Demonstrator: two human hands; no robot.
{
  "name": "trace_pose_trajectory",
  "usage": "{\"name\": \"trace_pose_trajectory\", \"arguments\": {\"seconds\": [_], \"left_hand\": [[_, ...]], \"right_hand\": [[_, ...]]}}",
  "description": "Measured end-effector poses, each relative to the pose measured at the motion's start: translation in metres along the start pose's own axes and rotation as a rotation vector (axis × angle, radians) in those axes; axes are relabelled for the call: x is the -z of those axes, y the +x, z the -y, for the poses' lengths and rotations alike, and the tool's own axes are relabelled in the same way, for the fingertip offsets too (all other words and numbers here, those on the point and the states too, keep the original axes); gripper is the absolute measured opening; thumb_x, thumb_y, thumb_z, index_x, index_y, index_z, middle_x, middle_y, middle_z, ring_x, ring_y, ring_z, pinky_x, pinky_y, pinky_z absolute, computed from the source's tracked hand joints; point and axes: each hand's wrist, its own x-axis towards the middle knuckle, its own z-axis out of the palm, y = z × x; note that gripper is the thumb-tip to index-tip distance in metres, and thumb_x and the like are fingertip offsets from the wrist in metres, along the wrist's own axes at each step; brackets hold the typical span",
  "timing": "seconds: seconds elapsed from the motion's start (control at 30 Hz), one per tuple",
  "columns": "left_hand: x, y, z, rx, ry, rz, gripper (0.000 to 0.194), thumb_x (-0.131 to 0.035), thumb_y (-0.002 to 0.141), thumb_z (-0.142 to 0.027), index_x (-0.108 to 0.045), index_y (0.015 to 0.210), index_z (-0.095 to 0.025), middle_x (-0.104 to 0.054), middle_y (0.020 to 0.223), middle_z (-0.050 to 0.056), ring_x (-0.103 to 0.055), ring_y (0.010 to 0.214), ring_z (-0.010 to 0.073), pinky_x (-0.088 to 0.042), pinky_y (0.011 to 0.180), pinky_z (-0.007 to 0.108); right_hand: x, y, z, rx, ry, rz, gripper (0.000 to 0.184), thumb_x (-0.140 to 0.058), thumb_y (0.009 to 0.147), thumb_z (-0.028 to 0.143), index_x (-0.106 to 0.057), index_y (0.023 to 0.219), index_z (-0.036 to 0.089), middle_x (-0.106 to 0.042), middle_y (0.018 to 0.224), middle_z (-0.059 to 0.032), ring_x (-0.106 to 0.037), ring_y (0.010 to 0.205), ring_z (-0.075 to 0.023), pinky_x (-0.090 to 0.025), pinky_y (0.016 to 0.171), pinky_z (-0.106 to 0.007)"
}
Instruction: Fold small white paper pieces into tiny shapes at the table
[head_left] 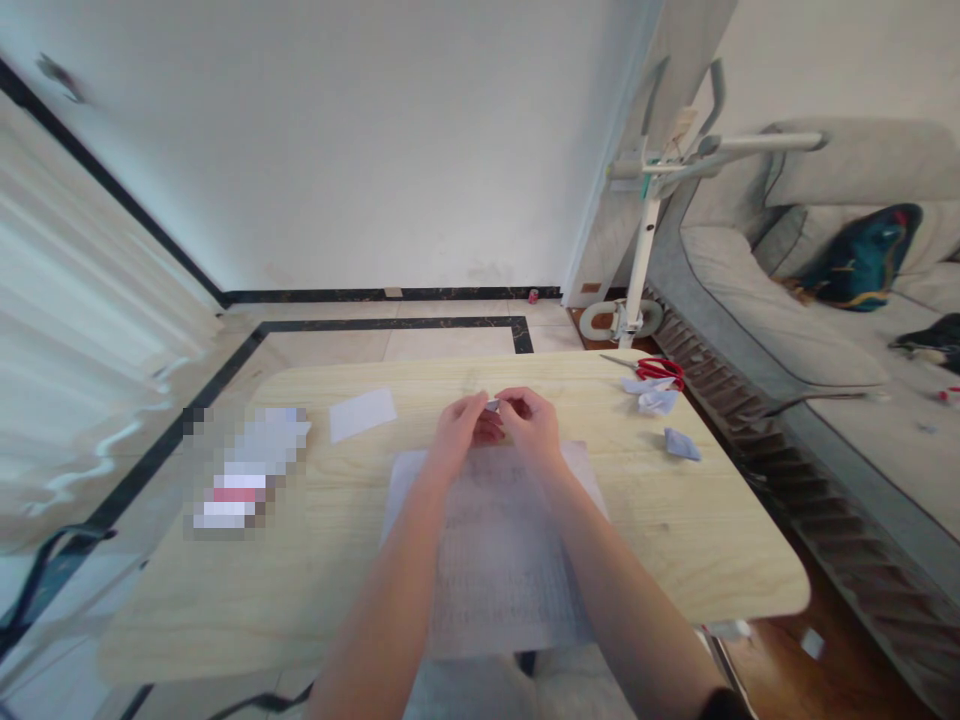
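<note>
Both my hands meet over the far end of a translucent gridded mat [495,560] on the light wooden table [675,520]. My left hand [463,428] and my right hand [531,420] have their fingers pinched together on a small white piece of paper [493,405] held between them, just above the mat. The piece is tiny and mostly hidden by my fingertips.
A white paper rectangle [362,413] lies to the left, beyond it a pixelated object [244,468]. Red-handled scissors [654,369] and pale paper scraps [681,443] lie at the far right. A grey sofa [780,310] and a white upright appliance [637,250] stand right of the table.
</note>
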Motion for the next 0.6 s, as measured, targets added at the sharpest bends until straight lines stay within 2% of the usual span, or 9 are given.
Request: {"name": "trace_pose_trajectory", "arguments": {"seconds": [0.1,0.2,0.43,0.6], "left_hand": [[-0.0001,-0.0008,-0.0015,-0.020,0.023,0.032,0.034,-0.064,0.071,-0.047,-0.065,0.081,-0.014,-0.067,0.070,0.006,-0.062,0.060,0.0151,-0.050,0.058,0.027],[-0.0013,-0.0027,-0.0050,-0.043,0.059,0.051,0.031,-0.065,0.072,-0.045,-0.065,0.079,-0.015,-0.067,0.071,0.006,-0.062,0.060,0.0147,-0.050,0.059,0.027],[-0.0017,-0.0033,-0.0069,-0.103,0.135,0.058,0.032,-0.063,0.074,-0.046,-0.065,0.082,-0.015,-0.067,0.073,0.005,-0.061,0.061,0.0140,-0.050,0.060,0.027],[-0.0046,-0.0034,-0.0077,-0.126,0.195,0.001,0.028,-0.066,0.072,-0.042,-0.064,0.079,-0.014,-0.065,0.065,0.004,-0.060,0.057,0.0143,-0.050,0.058,0.027]], "right_hand": [[0.0009,0.0009,-0.0008,-0.010,0.015,-0.014,0.011,-0.057,0.070,0.024,-0.066,0.075,0.020,-0.065,0.073,-0.0032,-0.056,0.065,-0.0165,-0.044,0.063,-0.030],[0.0013,0.0026,0.0002,-0.082,0.092,0.007,0.010,-0.060,0.069,0.026,-0.067,0.073,0.020,-0.064,0.070,-0.0025,-0.057,0.064,-0.0161,-0.044,0.062,-0.029],[0.0054,0.0050,0.0010,-0.195,0.292,0.095,0.014,-0.064,0.066,0.027,-0.068,0.077,0.020,-0.062,0.064,0.0004,-0.053,0.059,-0.0128,-0.043,0.060,-0.028],[0.0076,0.0058,0.0001,-0.199,0.233,0.130,0.016,-0.065,0.067,0.032,-0.070,0.076,0.019,-0.063,0.065,-0.0011,-0.054,0.060,-0.0134,-0.043,0.061,-0.028]]}}
